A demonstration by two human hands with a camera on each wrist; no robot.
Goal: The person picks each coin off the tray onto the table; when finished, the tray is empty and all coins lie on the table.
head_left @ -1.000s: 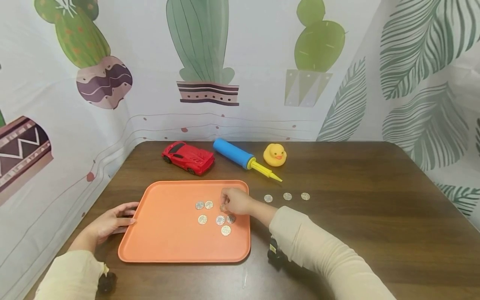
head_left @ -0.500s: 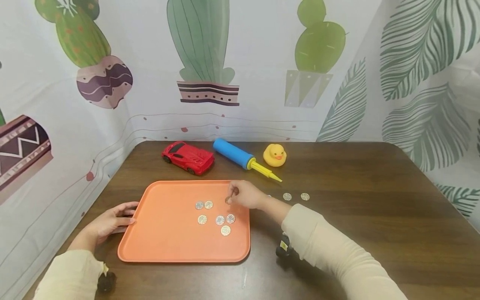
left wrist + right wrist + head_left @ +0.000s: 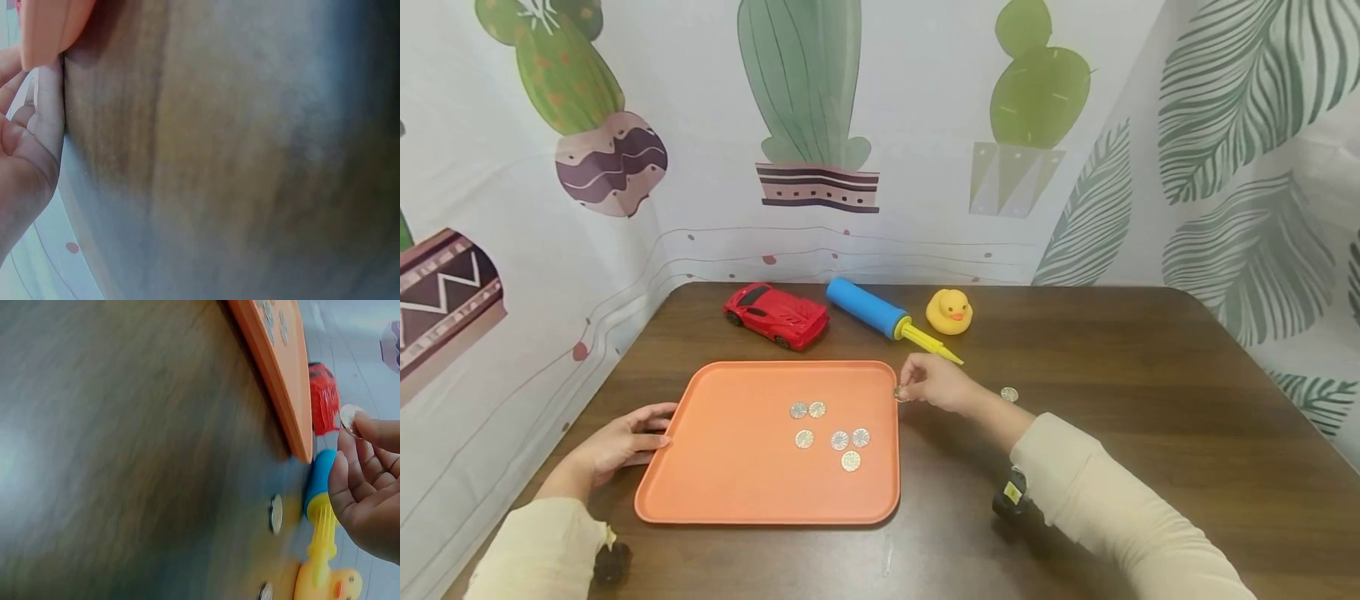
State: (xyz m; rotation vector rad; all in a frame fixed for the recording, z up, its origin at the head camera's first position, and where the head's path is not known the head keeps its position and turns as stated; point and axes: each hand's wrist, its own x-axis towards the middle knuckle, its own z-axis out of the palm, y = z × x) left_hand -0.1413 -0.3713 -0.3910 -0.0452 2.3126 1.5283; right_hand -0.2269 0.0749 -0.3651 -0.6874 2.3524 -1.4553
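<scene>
Pinching a shiny round metal coin (image 3: 350, 420) by its edge in right hand (image 3: 936, 383), closing thumb and fingertip onto it and bending the other fingers loosely. Holding that coin up off the table, at the right rim of a flat orange plastic tray with rounded corners (image 3: 722, 467), near its far-right corner in head view. Unable to tell touching from hovering between coin and rim. Gripping the tray's left rim with left hand (image 3: 616, 447), laying thumb over the edge and spreading fingers against and under it, so having a loose, partly open hold there. Counting 6 round silver- and gold-toned coins (image 3: 851, 461) on the tray, all lying flat right of centre: 2 side by side farthest back, 3 in a middle row, 1 nearest the front. Seeing 2 loose coins (image 3: 276, 514) on the brown wood-grain table (image 3: 1120, 350) from the right wrist, only 1 from the head, just beyond the right forearm. Spotting beyond the tray, left to right: red plastic toy sports car (image 3: 777, 317), blue-and-yellow plastic hand pump (image 3: 868, 308) pointing its nozzle rightward past the right hand, yellow toy duck (image 3: 950, 312). Wearing cream long sleeves (image 3: 1097, 496), carrying a small black device (image 3: 1009, 497) at each cuff. Facing a white cloth backdrop (image 3: 917, 125) printed with cacti and leaves.
</scene>
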